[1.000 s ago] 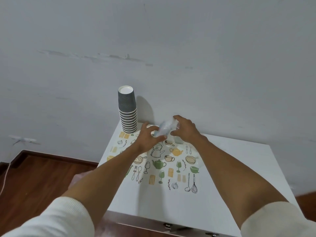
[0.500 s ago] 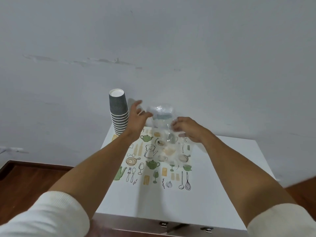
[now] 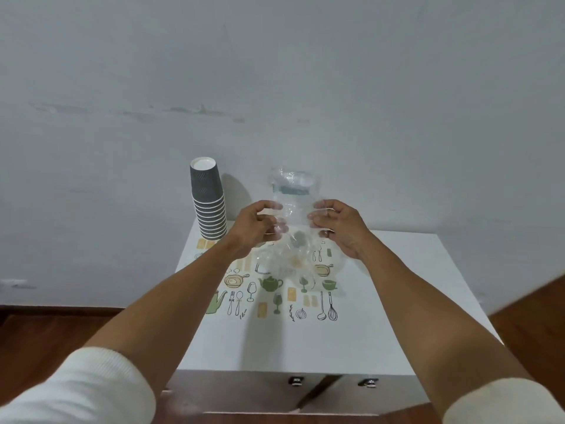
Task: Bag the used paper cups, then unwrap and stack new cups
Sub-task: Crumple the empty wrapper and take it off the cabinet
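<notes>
A stack of several dark grey paper cups point(image 3: 208, 203) stands upside down at the table's far left corner, against the wall. In front of me a clear plastic wrapper point(image 3: 293, 191) hangs upright in the air above the table. My left hand point(image 3: 256, 227) pinches its left edge and my right hand point(image 3: 340, 225) pinches its right edge, both with fingers curled. The wrapper's lower part trails down between my hands, crumpled and see-through. No cups show inside it.
The white table point(image 3: 382, 316) carries a printed pattern of kitchenware point(image 3: 275, 286) in its middle. A grey wall rises right behind it. Dark wooden floor point(image 3: 46, 338) lies to the left and right of the table.
The wrapper was bunched small between my hands near the table; both hands have lifted it and spread it out upright. My left hand moved in from beside the cup stack.
</notes>
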A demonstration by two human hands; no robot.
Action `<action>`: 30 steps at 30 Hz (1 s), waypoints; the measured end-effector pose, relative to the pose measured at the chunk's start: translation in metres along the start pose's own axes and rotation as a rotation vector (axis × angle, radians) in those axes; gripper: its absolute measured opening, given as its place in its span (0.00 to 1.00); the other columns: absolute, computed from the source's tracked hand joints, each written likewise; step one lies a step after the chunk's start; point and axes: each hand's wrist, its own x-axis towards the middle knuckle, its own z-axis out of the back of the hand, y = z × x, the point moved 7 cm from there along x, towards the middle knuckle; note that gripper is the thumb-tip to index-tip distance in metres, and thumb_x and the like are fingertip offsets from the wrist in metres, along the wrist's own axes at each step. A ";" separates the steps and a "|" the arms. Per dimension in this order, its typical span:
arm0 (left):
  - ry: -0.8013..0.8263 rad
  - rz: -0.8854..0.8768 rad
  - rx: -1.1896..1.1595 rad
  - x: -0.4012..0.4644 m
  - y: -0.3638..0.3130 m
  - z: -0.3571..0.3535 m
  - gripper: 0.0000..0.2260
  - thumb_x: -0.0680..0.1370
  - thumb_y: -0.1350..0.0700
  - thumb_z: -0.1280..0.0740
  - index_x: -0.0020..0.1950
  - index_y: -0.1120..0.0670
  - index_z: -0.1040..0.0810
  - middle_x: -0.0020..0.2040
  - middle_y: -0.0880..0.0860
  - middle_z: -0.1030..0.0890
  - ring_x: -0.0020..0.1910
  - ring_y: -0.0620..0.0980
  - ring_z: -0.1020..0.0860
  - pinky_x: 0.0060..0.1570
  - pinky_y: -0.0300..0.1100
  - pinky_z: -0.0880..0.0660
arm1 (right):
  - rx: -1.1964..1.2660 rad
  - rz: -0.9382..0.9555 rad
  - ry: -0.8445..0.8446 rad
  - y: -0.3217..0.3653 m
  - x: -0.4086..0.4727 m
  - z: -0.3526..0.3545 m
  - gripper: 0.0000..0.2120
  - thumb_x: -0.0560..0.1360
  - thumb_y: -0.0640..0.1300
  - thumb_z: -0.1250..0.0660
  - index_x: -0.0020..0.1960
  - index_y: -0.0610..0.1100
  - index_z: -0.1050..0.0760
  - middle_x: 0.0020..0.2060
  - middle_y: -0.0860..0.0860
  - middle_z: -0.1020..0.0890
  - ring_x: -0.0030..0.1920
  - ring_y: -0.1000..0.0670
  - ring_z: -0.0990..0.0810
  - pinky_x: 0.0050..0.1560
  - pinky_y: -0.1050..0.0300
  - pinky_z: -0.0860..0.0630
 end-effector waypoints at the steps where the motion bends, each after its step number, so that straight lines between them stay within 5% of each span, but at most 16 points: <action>1: 0.006 -0.002 0.005 -0.005 -0.004 -0.001 0.12 0.82 0.69 0.37 0.58 0.55 0.21 0.52 0.63 0.15 0.47 0.56 0.14 0.44 0.47 0.16 | 0.016 0.000 -0.008 0.000 -0.004 -0.001 0.12 0.76 0.29 0.30 0.56 0.41 0.21 0.47 0.44 0.14 0.44 0.47 0.15 0.38 0.56 0.23; 7: -0.093 0.040 -0.129 -0.037 -0.011 0.006 0.13 0.80 0.71 0.41 0.42 0.60 0.21 0.46 0.55 0.14 0.43 0.57 0.17 0.42 0.50 0.20 | 0.004 0.004 -0.062 -0.003 -0.040 -0.013 0.16 0.78 0.24 0.39 0.38 0.41 0.24 0.38 0.40 0.18 0.37 0.46 0.16 0.23 0.64 0.27; 10: -0.056 0.234 -0.259 -0.065 0.003 0.009 0.12 0.80 0.49 0.40 0.54 0.55 0.22 0.54 0.54 0.20 0.49 0.57 0.22 0.47 0.54 0.25 | -0.038 0.043 -0.052 -0.010 -0.056 -0.023 0.19 0.75 0.22 0.39 0.35 0.41 0.23 0.40 0.40 0.16 0.39 0.43 0.14 0.34 0.57 0.20; 12: 0.076 0.392 -0.207 -0.091 0.015 0.005 0.32 0.71 0.28 0.34 0.65 0.48 0.25 0.61 0.54 0.20 0.59 0.61 0.21 0.51 0.64 0.27 | -0.101 0.075 -0.062 -0.015 -0.068 -0.035 0.22 0.71 0.22 0.42 0.32 0.44 0.21 0.47 0.37 0.15 0.43 0.41 0.18 0.43 0.47 0.21; 13: 0.162 0.431 -0.123 -0.108 0.019 0.002 0.35 0.66 0.25 0.31 0.66 0.43 0.23 0.62 0.53 0.19 0.61 0.61 0.20 0.53 0.67 0.27 | -0.122 0.083 -0.065 -0.017 -0.078 -0.044 0.23 0.70 0.23 0.43 0.31 0.45 0.21 0.49 0.38 0.15 0.44 0.41 0.20 0.45 0.43 0.22; 16: 0.221 0.441 0.040 -0.146 0.036 0.006 0.29 0.64 0.38 0.20 0.63 0.44 0.19 0.59 0.52 0.18 0.55 0.55 0.18 0.60 0.61 0.22 | -0.095 0.110 -0.083 -0.024 -0.102 -0.066 0.24 0.71 0.22 0.45 0.30 0.45 0.22 0.48 0.43 0.15 0.49 0.41 0.18 0.51 0.37 0.20; 19: 0.150 0.391 0.023 -0.177 0.055 0.030 0.28 0.68 0.52 0.18 0.65 0.55 0.22 0.55 0.52 0.16 0.49 0.51 0.17 0.49 0.49 0.19 | -0.105 0.101 -0.084 -0.039 -0.122 -0.090 0.25 0.71 0.26 0.47 0.40 0.49 0.17 0.52 0.45 0.16 0.54 0.39 0.17 0.50 0.40 0.20; 22: 0.028 0.266 0.062 -0.194 0.060 0.061 0.11 0.73 0.61 0.23 0.54 0.56 0.17 0.52 0.53 0.14 0.51 0.54 0.17 0.52 0.46 0.20 | 0.104 -0.091 -0.029 -0.055 -0.147 -0.117 0.16 0.74 0.39 0.39 0.56 0.54 0.21 0.56 0.46 0.20 0.46 0.42 0.22 0.42 0.50 0.26; 25: -0.094 0.156 0.082 -0.205 0.055 0.098 0.14 0.72 0.64 0.22 0.57 0.59 0.16 0.54 0.56 0.14 0.52 0.54 0.16 0.56 0.47 0.19 | 0.124 -0.288 0.193 -0.070 -0.166 -0.161 0.15 0.75 0.54 0.33 0.61 0.54 0.26 0.52 0.48 0.19 0.43 0.45 0.24 0.47 0.50 0.29; 28: -0.152 0.121 0.031 -0.214 0.055 0.134 0.15 0.71 0.66 0.22 0.57 0.62 0.17 0.50 0.57 0.13 0.46 0.52 0.15 0.48 0.43 0.18 | 0.026 -0.324 0.288 -0.089 -0.164 -0.204 0.35 0.70 0.47 0.26 0.74 0.55 0.34 0.63 0.47 0.23 0.51 0.42 0.20 0.56 0.45 0.21; 30: -0.205 0.127 -0.020 -0.218 0.058 0.166 0.16 0.70 0.64 0.21 0.56 0.63 0.17 0.50 0.58 0.13 0.46 0.54 0.15 0.47 0.44 0.18 | 0.077 -0.280 0.209 -0.091 -0.156 -0.230 0.35 0.73 0.37 0.27 0.76 0.48 0.36 0.62 0.44 0.26 0.52 0.44 0.20 0.58 0.42 0.19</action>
